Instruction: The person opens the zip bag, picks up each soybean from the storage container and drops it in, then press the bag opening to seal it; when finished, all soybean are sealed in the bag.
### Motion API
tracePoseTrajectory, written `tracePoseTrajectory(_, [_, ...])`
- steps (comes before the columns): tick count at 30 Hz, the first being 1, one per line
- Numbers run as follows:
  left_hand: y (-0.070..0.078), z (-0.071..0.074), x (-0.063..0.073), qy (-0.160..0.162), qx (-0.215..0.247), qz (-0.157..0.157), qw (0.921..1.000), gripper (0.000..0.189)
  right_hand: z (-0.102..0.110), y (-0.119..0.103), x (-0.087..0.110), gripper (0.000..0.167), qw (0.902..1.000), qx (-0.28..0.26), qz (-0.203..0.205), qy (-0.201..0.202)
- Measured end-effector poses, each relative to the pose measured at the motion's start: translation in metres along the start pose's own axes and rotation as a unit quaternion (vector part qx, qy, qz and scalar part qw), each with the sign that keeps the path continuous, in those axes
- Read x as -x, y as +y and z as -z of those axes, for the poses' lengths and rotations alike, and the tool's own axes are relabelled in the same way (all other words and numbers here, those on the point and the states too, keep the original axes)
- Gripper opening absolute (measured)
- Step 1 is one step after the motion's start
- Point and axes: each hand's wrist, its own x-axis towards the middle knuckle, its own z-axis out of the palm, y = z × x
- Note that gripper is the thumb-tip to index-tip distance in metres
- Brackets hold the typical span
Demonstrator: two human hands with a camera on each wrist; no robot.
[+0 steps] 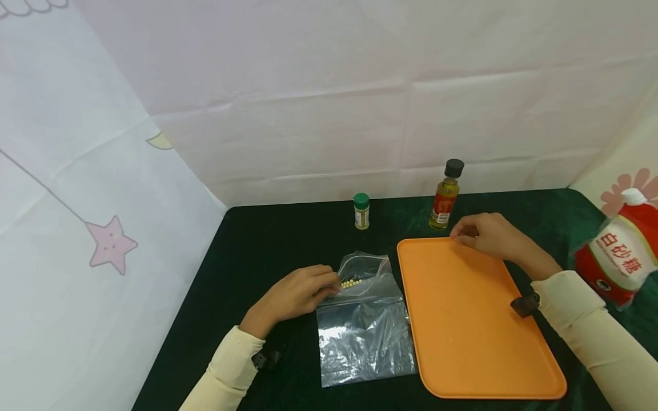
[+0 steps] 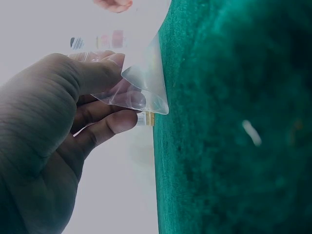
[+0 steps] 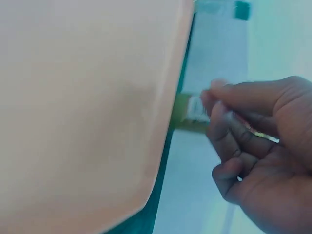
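A clear plastic zip bag (image 1: 365, 342) lies on the dark green cloth, with small yellow balls (image 1: 352, 283) showing near its top end. My left hand (image 1: 303, 291) pinches the bag's upper left edge; in the left wrist view, thumb and fingers hold the clear film (image 2: 153, 95) just over the cloth. Over the far edge of the orange tray (image 1: 483, 319) hovers my right hand (image 1: 488, 231), close to an oil bottle (image 1: 443, 205) with a black cap. Its thumb and index fingertips come together in the right wrist view, and nothing shows between them.
A small green-lidded jar (image 1: 361, 214) stands at the back, left of the oil bottle. At the far right, a red and white sugar bag (image 1: 619, 257) with a white cap sits beyond my right forearm. A pale cloth wall (image 1: 308, 114) rises behind the table.
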Motion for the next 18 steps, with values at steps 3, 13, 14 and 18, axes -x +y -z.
tracePoseTrajectory(3, [0.001, 0.000, 0.000, 0.002, -0.002, 0.000, 1.0000, 0.015, 0.003, -0.012, -0.001, 0.016, 0.9983, -0.056, 0.014, 0.006])
tracePoseTrajectory(13, [0.001, 0.000, -0.001, 0.003, -0.004, 0.006, 1.0000, 0.014, 0.010, -0.045, 0.001, 0.029, 0.9675, -0.252, 0.023, -0.004])
tracePoseTrajectory(14, [0.001, 0.000, -0.001, 0.002, -0.003, 0.007, 1.0000, 0.014, 0.010, -0.047, 0.001, 0.030, 0.9632, -0.268, 0.019, -0.004])
tracePoseTrajectory(18, [0.002, 0.000, 0.000, -0.001, -0.003, 0.007, 1.0000, 0.014, 0.007, -0.056, 0.001, 0.029, 0.9464, -0.322, 0.019, -0.002])
